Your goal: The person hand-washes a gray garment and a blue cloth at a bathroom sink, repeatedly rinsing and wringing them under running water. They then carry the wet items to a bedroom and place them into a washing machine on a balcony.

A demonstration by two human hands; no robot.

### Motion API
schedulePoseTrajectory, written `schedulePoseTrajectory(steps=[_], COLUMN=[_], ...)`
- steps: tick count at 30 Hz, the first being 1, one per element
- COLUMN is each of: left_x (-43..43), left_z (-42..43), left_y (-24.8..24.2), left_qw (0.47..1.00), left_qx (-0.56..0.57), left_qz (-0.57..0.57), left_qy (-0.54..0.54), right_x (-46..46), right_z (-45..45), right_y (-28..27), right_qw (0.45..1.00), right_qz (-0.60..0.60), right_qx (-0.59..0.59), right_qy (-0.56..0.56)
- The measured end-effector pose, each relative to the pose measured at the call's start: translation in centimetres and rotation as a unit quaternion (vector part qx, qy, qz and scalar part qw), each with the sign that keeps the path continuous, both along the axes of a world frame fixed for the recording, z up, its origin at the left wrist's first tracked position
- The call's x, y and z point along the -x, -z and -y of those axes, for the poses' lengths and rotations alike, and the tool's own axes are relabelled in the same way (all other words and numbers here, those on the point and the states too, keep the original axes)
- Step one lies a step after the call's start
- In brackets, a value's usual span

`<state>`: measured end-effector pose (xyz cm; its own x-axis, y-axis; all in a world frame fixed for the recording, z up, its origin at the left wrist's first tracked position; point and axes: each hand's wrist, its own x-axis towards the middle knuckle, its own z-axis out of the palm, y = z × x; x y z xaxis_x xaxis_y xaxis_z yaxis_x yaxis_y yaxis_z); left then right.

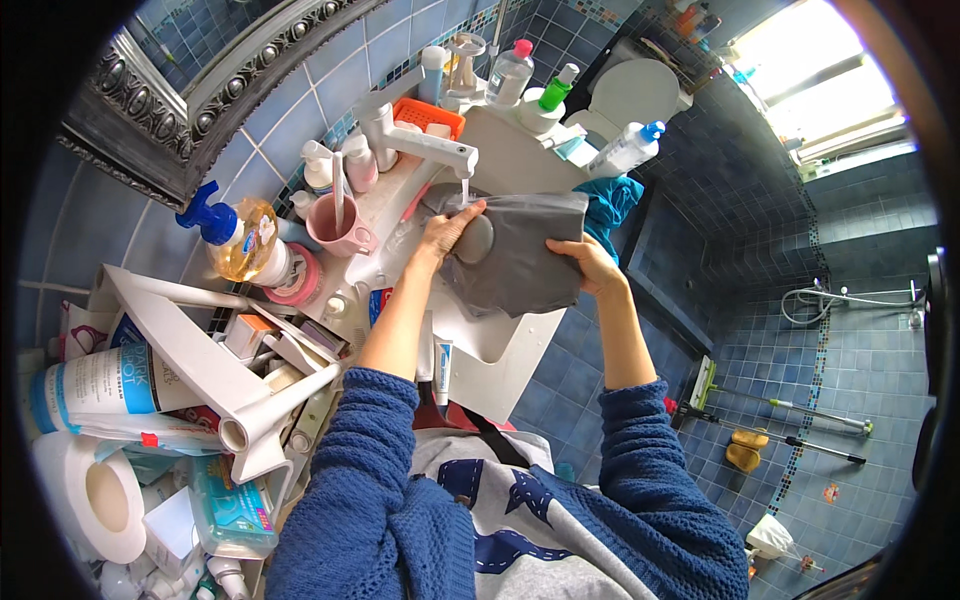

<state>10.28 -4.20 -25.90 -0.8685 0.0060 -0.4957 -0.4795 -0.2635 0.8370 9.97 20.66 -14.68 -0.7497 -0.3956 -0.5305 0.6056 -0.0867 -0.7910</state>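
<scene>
A grey plastic bag or sheet (536,247) is stretched over the white washbasin (499,157), between my two hands. My left hand (444,234) grips its left side under the tap (427,142), where a thin stream of water falls near the fingertips. A rounded grey bulge (475,240) shows beside that hand; whether it lies inside or on the plastic I cannot tell. My right hand (592,264) pinches the right edge, thumb on top. Beyond this edge a teal cloth (611,202) hangs over the basin rim.
Left of the basin stand a pink mug (341,225), a pump bottle (244,240) and a crowded white rack (180,345). An orange basket (429,116) sits behind the tap. Bottles line the far rim, including a blue-capped one (626,150). A toothpaste tube (443,371) lies at the near edge.
</scene>
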Motion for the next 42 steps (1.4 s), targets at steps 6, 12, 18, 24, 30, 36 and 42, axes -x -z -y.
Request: schedulePoseTrajectory(steps=[6, 12, 18, 24, 30, 36, 42], left_x=[-1.0, -0.7, -0.5, 0.0, 1.2, 3.5, 2.2], left_z=[-0.4, 0.7, -1.3, -1.7, -7.2, -6.2, -8.7], left_y=[-1.2, 0.3, 2.5, 2.4, -1.2, -2.0, -4.4], left_qw=[0.985, 0.987, 0.935, 0.902, 0.866, 0.952, 0.951], left_qx=[-0.093, -0.042, 0.116, 0.383, 0.405, 0.277, 0.241], left_qz=[-0.138, -0.136, -0.250, -0.030, -0.291, -0.077, -0.194], left_qy=[-0.047, -0.071, -0.224, -0.197, 0.038, 0.108, 0.003], right_x=[2.6, 2.0, 2.5, 1.4, 1.2, 0.0, 1.8], right_z=[-0.7, 0.1, 1.7, 2.2, 3.3, 3.7, 4.8], right_y=[0.7, 2.0, 2.8, 3.3, 2.7, 1.6, 1.5], right_qw=[0.992, 0.996, 0.980, 0.967, 0.969, 0.971, 0.953], right_qz=[0.118, -0.080, -0.101, -0.184, -0.184, -0.195, -0.216], right_qx=[0.034, -0.011, -0.168, -0.172, -0.167, -0.134, -0.193], right_qy=[0.011, 0.024, 0.046, 0.036, -0.009, -0.035, -0.085])
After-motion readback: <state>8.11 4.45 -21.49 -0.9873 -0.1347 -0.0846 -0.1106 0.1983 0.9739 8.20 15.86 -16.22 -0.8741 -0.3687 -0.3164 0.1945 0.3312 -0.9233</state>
